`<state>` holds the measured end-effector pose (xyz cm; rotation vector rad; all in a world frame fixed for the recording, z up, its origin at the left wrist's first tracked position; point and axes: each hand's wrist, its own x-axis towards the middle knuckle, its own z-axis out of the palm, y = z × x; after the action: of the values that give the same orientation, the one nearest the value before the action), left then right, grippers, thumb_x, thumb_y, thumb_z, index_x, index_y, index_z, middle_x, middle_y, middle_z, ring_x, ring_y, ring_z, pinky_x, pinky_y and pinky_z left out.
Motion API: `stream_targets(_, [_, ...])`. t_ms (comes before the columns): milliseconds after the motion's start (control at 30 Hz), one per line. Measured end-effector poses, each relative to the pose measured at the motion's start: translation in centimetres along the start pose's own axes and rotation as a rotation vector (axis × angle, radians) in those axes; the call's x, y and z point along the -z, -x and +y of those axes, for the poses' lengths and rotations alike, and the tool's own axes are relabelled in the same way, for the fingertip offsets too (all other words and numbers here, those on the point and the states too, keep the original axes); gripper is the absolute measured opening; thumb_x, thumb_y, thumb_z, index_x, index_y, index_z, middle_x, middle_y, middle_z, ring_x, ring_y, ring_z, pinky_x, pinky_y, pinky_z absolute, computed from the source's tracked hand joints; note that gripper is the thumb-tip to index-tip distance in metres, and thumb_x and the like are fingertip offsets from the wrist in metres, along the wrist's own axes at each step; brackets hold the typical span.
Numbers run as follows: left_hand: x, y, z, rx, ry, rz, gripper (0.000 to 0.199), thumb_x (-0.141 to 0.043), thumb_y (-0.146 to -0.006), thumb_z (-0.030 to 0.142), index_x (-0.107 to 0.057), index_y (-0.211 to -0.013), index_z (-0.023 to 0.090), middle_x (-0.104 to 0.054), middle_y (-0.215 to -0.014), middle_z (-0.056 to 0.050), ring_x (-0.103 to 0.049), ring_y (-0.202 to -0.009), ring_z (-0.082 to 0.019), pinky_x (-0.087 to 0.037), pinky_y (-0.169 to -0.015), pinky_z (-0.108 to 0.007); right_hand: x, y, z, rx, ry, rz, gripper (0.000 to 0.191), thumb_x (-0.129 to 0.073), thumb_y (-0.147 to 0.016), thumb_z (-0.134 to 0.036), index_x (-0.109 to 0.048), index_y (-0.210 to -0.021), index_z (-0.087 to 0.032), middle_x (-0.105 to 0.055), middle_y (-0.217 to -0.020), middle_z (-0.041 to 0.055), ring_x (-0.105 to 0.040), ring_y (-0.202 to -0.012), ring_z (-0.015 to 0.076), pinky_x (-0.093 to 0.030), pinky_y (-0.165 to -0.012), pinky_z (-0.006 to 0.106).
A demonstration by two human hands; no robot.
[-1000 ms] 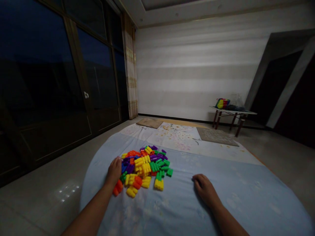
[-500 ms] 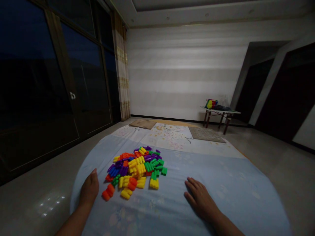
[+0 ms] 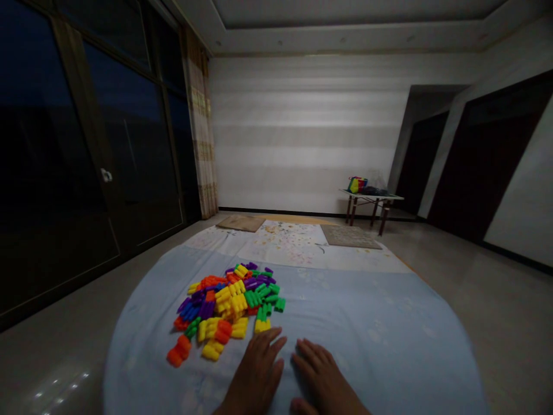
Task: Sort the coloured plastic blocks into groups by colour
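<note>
A pile of plastic blocks (image 3: 233, 297) in yellow, orange, purple, blue and green lies left of centre on the cloth-covered table (image 3: 363, 323). My left hand (image 3: 258, 372) is just below the pile's right side, palm down with fingers spread, its fingertips close to a green and yellow block (image 3: 262, 320). Beside it on the right, my right hand (image 3: 322, 374) is over the blue cloth, fingers apart and holding nothing. A small gap separates the two hands.
Two flat mats, a brown one (image 3: 241, 222) and a grey one (image 3: 349, 236), lie at the far end. Beyond stands a small table (image 3: 372, 196) with a colourful bag (image 3: 358, 184). Glass doors (image 3: 129, 150) are at the left.
My left hand has moved right, from the pile's left side to its lower right. My right hand has come left and nearer to me. The view has shifted slightly right.
</note>
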<state>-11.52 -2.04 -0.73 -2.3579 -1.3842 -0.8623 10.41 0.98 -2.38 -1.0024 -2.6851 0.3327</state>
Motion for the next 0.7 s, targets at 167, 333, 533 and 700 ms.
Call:
stream_targets(167, [-1.3,1.4,-0.1,-0.2,-0.154,-0.037,0.039,-0.048,-0.085,0.033,-0.05,-0.123,0.025,-0.059,-0.123,-0.003,-0.055,-0.111,-0.017,-0.051,-0.09,-0.034,-0.2,0.7,-0.3,-0.017,-0.035,-0.028,0.067,-0.049,-0.082,-0.053,-0.031,-0.14,-0.025,-0.024,-0.147,0.0089,-0.023,-0.134,0.0282,-0.019,-0.11,0.046])
stream_targets(333, [-1.5,1.5,-0.2,-0.195,-0.176,-0.041,0.039,-0.05,-0.083,0.032,-0.052,-0.122,0.026,-0.061,-0.12,-0.003,-0.057,-0.108,-0.018,-0.053,-0.088,-0.035,0.8,1.0,-1.4,-0.05,-0.072,-0.014,0.065,-0.045,-0.084,-0.054,-0.031,-0.14,-0.025,-0.025,-0.147,0.0088,-0.022,-0.135,0.0264,-0.016,-0.111,0.045])
stream_targets(533, [-1.8,1.5,-0.4,-0.18,-0.139,-0.028,0.041,-0.052,-0.081,0.03,-0.053,-0.121,0.027,-0.061,-0.119,-0.004,-0.058,-0.107,-0.019,-0.053,-0.088,-0.036,1.8,1.1,-2.3,-0.083,-0.103,0.032,0.065,-0.05,-0.081,-0.052,-0.033,-0.139,-0.027,-0.029,-0.146,0.0082,-0.026,-0.133,0.027,-0.018,-0.109,0.046])
stream_targets(700, [-2.0,1.5,-0.6,-0.172,-0.092,0.02,0.039,-0.053,-0.08,0.028,-0.055,-0.119,0.027,-0.062,-0.116,-0.004,-0.058,-0.106,-0.019,-0.052,-0.088,-0.034,2.1,1.2,-2.7,-0.082,-0.104,0.054,0.063,-0.051,-0.081,-0.049,-0.035,-0.138,-0.027,-0.032,-0.145,0.0079,-0.028,-0.133,0.0257,-0.019,-0.109,0.045])
